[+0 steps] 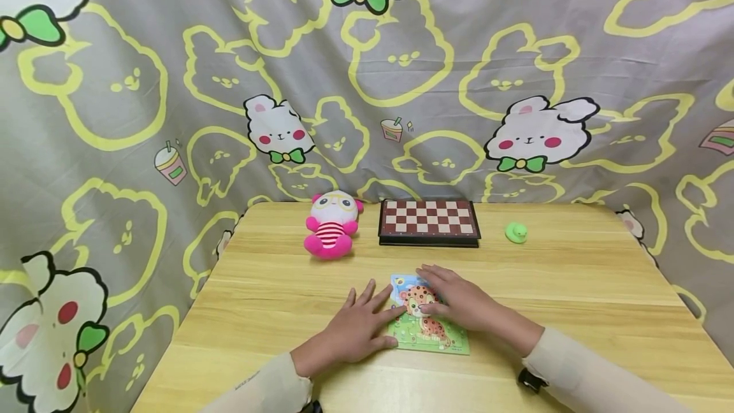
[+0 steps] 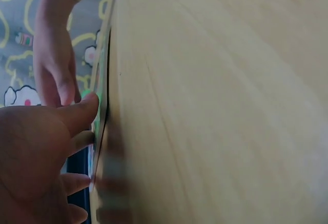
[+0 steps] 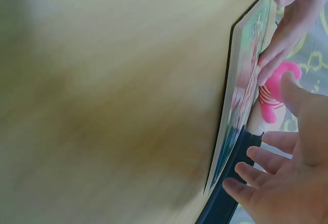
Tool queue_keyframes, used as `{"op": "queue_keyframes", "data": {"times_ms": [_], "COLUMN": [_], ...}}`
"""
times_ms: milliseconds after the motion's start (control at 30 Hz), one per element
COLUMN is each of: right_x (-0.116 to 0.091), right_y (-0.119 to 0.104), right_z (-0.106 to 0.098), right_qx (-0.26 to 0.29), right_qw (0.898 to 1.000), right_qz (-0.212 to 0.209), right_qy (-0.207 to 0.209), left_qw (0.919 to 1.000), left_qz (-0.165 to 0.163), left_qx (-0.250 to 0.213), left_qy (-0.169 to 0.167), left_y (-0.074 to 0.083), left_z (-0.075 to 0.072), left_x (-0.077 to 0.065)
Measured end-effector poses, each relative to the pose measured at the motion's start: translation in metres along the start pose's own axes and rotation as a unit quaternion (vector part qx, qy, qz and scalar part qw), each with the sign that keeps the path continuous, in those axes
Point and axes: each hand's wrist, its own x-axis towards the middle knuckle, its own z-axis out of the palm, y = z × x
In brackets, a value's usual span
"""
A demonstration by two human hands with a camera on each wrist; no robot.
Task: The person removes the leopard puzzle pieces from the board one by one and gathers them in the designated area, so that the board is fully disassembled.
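A jigsaw puzzle [image 1: 414, 336] with a spotted leopard on green grass lies flat on the wooden table. My left hand [image 1: 360, 329] is at its left side, fingers spread and straight; the index fingertip reaches onto the picture and the thumb is right at the lower left edge. Over the upper right part of the puzzle extends my right hand [image 1: 467, 303], its fingers relaxed and its thumb over the leopard. In the right wrist view, the puzzle [image 3: 241, 80] appears edge-on, with the right hand's [image 3: 300, 167] fingers apart beside it. Part of the picture is hidden under the right hand.
Behind the puzzle stands a brown and white checkered board box [image 1: 429, 218]. A pink panda plush [image 1: 331, 225] lies to its left, and a small green duck [image 1: 516, 232] sits to its right. Patterned grey cloth [image 1: 338, 62] hangs along the table's back and sides.
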Motion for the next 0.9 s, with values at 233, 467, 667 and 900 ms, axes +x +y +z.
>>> {"op": "queue_keyframes", "data": {"times_ms": [233,467,667,900], "right_x": [0.010,0.023,0.037,0.051], "right_y": [-0.007,-0.011,-0.009,-0.005], "right_z": [0.006,0.015,0.021,0.022], "right_qx": [0.033,0.059,0.071,0.088], "right_qw": [0.999,0.998,0.997,0.996], "right_qz": [-0.018,-0.015,-0.013,0.003], "right_qy": [0.000,0.010,0.015,-0.005], "left_qw": [0.9999,0.9999,0.9999,0.9999], "left_qz": [0.006,0.002,0.000,0.000], "left_qx": [-0.001,-0.013,-0.016,-0.014], "left_qy": [0.014,0.010,0.003,-0.006], "left_y": [0.001,0.001,0.000,-0.001], "left_z": [0.002,0.001,0.003,0.004], "left_x": [0.001,0.001,0.001,0.002]}}
